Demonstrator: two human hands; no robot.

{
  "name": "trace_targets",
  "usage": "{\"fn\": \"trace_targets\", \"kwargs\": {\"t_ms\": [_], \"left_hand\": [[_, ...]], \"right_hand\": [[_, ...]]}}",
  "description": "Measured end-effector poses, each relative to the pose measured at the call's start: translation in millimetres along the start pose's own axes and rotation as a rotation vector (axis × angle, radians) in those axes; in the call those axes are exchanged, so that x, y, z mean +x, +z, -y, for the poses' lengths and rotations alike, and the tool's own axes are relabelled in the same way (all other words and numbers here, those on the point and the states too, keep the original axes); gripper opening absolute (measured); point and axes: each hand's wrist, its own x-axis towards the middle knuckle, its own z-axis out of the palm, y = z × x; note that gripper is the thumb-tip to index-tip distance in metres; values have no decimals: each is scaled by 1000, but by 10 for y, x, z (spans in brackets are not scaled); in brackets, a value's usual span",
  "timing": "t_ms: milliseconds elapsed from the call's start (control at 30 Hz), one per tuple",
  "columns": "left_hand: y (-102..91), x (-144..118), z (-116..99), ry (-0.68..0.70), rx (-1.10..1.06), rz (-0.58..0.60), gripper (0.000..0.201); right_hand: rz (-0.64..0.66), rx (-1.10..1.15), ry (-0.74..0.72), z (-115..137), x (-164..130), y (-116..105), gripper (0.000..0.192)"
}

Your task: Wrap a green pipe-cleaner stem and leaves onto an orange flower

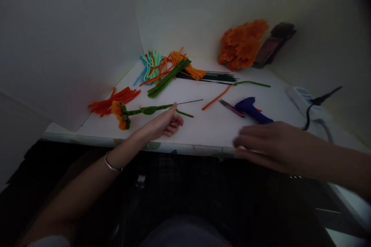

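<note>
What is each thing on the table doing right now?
pipe-cleaner flower: lying flat, stem pinched by left hand.
right hand: fingers stretched out, holding nothing.
glue gun: lying on its side.
scissors: lying beside the glue gun.
orange flowers: piled by the wall.

The orange fuzzy pipe-cleaner flower (119, 114) looks soft and matt, its stem wrapped in green fuzzy chenille with a thin bare wire at the tip. The purple plastic glue gun (251, 110) is smooth, faintly glossy. The white worktop (208, 127) looks smooth and matt. A thin metal bangle (111, 166) shines.
</note>
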Motion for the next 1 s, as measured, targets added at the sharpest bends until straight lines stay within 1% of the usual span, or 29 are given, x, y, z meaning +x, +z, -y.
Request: {"fn": "trace_targets", "kwargs": {"t_ms": [33, 67, 100, 133, 167, 200, 233, 300, 333, 367, 500, 667, 833, 900, 1000], "left_hand": [[-1, -57, -48, 4, 101, 74, 61], [18, -133, -89, 88, 222, 57, 55], [55, -220, -121, 243, 347, -41, 44], [106, -311, -140, 410, 462, -140, 35], [167, -398, -145, 516, 539, -161, 32], [232, -474, -137, 567, 587, -112, 31], [299, -534, -115, 587, 607, -55, 31], [421, -595, -44, 545, 560, 62, 37], [474, -600, -3, 521, 516, 88, 41], [523, -591, 36, 504, 472, 90, 43], [665, -510, 128, 542, 433, -10, 28], [734, -453, 139, 561, 473, -41, 21], [786, -444, 147, 563, 438, -80, 23], [821, -438, 155, 562, 426, -97, 23], [841, -401, 163, 542, 427, -154, 31]], "right_hand": [[51, -12, -145, -23, 91, 48, 14], [89, -24, -303, -14, 192, 108, 16], [105, -32, -453, 22, 293, 174, 18], [93, -36, -567, 73, 387, 238, 19], [62, -30, -642, 129, 465, 296, 20], [15, -23, -694, 180, 524, 344, 20], [-33, -22, -724, 221, 565, 381, 20], [-88, -34, -745, 263, 601, 426, 20], [-96, -51, -751, 268, 602, 439, 19], [-97, -65, -763, 266, 597, 451, 19], [-109, -99, -777, 250, 549, 500, 19], [-44, -98, -772, 263, 487, 542, 15], [-2, 35, -775, 271, 474, 557, 20], [-3, 53, -785, 276, 479, 567, 20], [-32, 54, -806, 278, 496, 574, 21]]}}
